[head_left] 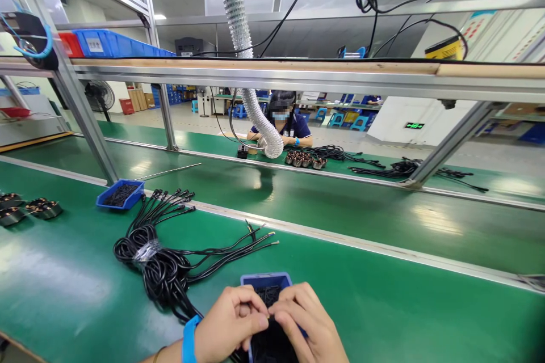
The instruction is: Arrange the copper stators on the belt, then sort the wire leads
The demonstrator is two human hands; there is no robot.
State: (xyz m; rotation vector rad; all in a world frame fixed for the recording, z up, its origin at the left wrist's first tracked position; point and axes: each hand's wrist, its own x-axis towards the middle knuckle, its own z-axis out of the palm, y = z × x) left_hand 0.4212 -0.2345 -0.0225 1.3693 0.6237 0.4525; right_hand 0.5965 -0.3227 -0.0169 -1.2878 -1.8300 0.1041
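Note:
My left hand [234,320], with a blue band at the wrist, has its thumb and fingers pinched together. Opposite it my right hand [309,323] is also closed in a pinch, its fingertips meeting those of the left. Whatever lies between the fingertips is too small to make out. Both hands are over a blue bin [266,279] of small black pieces, hiding part of it. Left of the bin lies a bundle of black cables [164,272], gathered with a clear tie, their bare ends pointing right.
A smaller blue tray [121,195] of black pieces stands beyond the cables. Copper-wound parts [42,208] sit at far left. A metal frame [272,74] and a hanging silver duct [255,102] cross above. A person [298,125] sits across the bench.

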